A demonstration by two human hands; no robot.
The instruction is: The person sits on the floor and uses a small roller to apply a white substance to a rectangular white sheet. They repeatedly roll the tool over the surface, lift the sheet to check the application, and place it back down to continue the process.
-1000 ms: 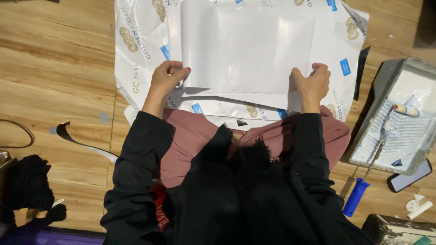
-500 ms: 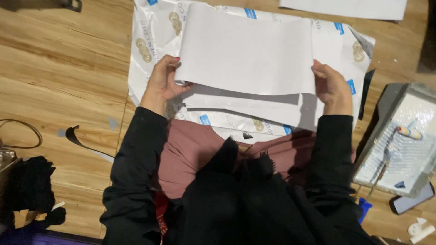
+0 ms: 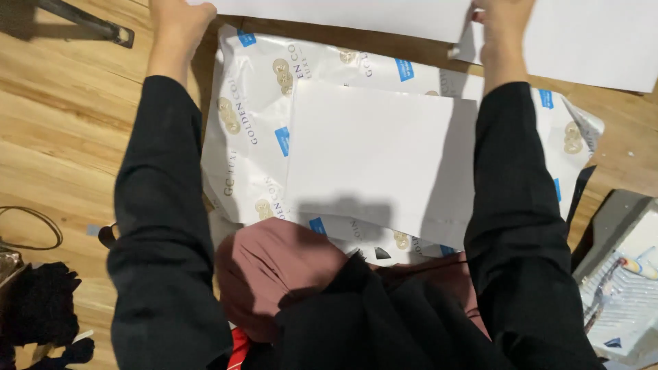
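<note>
Both my arms in black sleeves reach forward to the top edge of the view. My left hand (image 3: 179, 20) and my right hand (image 3: 500, 20) grip the two ends of a white sheet of paper (image 3: 343, 15) held over the far floor. Below it a stack of white paper (image 3: 380, 161) lies on its opened white wrapper with blue and gold marks (image 3: 250, 130), spread on the wooden floor between my arms. My knees in dusty pink cloth (image 3: 274, 267) sit at the wrapper's near edge.
Another white sheet (image 3: 589, 48) lies at the top right. A grey paint tray with a roller (image 3: 620, 274) is at the right edge. A dark metal bar (image 3: 82, 20) lies top left; black cloth (image 3: 34, 315) and a cable (image 3: 31, 229) are at the left.
My hands lifted a sheet off the stack and carried it forward to the far side of the wrapper. My arms are now stretched out.
</note>
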